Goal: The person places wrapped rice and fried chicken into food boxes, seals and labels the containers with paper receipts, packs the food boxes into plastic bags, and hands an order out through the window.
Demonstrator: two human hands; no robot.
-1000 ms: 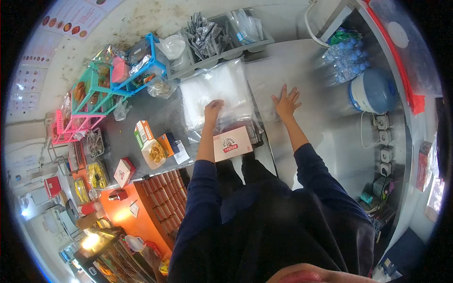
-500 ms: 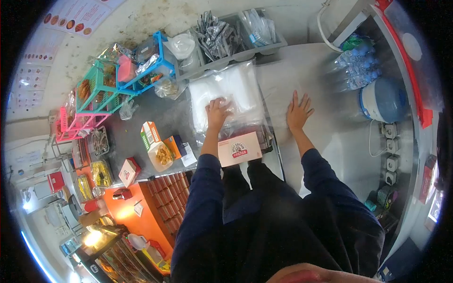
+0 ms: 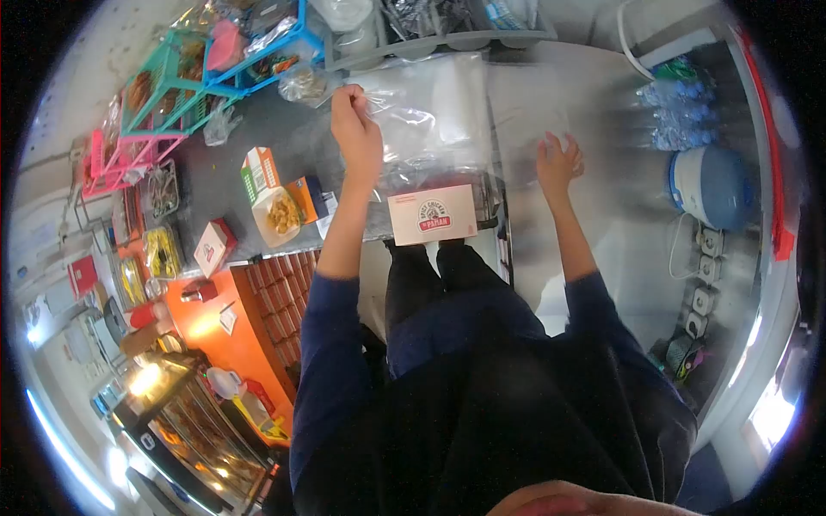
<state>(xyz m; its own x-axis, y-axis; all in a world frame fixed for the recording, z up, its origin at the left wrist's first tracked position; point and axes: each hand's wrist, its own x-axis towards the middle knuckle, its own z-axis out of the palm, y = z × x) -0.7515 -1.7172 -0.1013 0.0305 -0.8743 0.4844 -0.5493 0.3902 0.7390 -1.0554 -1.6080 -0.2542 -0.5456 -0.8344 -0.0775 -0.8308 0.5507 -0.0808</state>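
My left hand point(image 3: 356, 138) is closed at the left edge of a stack of clear plastic bags point(image 3: 460, 107), pinching a thin clear plastic bag point(image 3: 379, 101) that looks lifted and wrinkled. Over the steel counter, right of the stack, hovers my right hand point(image 3: 559, 159), its fingers loosely bent and apart with nothing visible in them. Below the stack, near my body, is a pale printed carton point(image 3: 434, 215) with a red and black logo.
An open food box point(image 3: 280, 215) and a closed small box point(image 3: 213, 247) stand on the dark counter to the left. Plastic baskets point(image 3: 163, 99) and a grey bin point(image 3: 430, 43) line the back. Water bottles point(image 3: 684, 116) and a large blue jug point(image 3: 714, 189) stand right.
My left hand has gone from lying on the bags to a closed grip, moving left and up with plastic. My right hand has curled its spread fingers. The camera view has shifted.
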